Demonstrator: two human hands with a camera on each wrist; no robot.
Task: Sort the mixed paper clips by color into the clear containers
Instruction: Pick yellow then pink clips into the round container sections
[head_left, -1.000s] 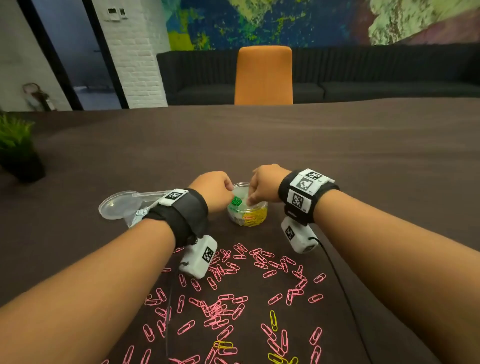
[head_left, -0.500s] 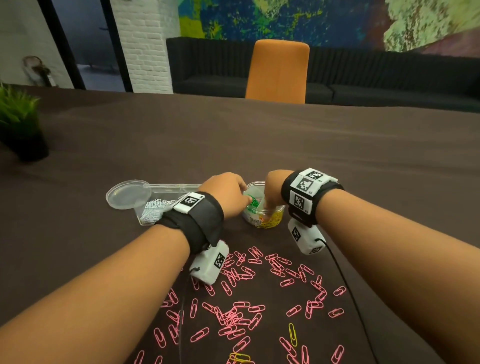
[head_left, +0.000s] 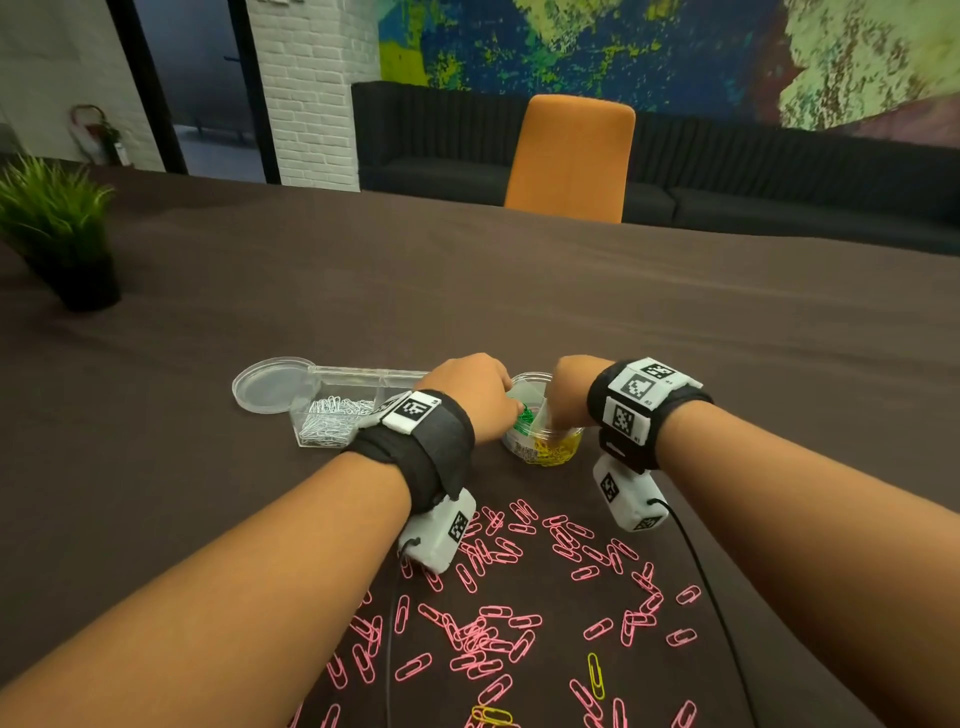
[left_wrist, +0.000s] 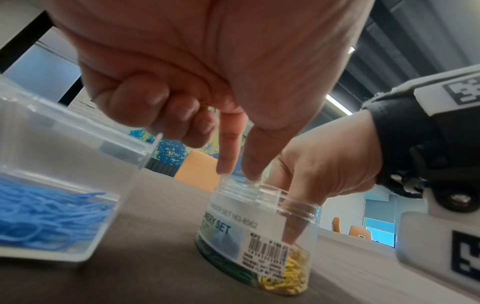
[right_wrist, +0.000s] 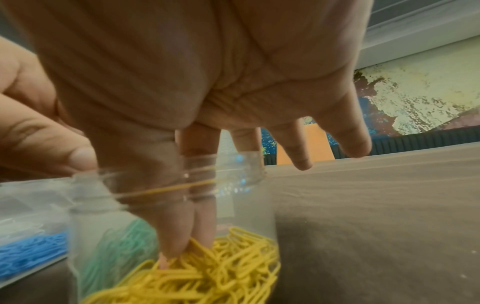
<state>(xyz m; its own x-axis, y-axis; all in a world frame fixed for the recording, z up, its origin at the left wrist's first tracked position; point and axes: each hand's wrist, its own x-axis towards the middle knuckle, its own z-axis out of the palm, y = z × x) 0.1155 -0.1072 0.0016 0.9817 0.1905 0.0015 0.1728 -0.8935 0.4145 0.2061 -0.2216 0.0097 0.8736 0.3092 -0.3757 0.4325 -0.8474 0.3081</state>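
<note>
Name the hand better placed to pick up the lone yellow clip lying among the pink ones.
Right, probably. The yellow clip lies toward the right hand's side, though its fingers are down in the round jar. The left hand already pinches something at the rim.

A dark brown table carries a round jar at centre, a clear box and lid at 9 o'clock, pink clips at 6 o'clock, a plant at 10 o'clock
</note>
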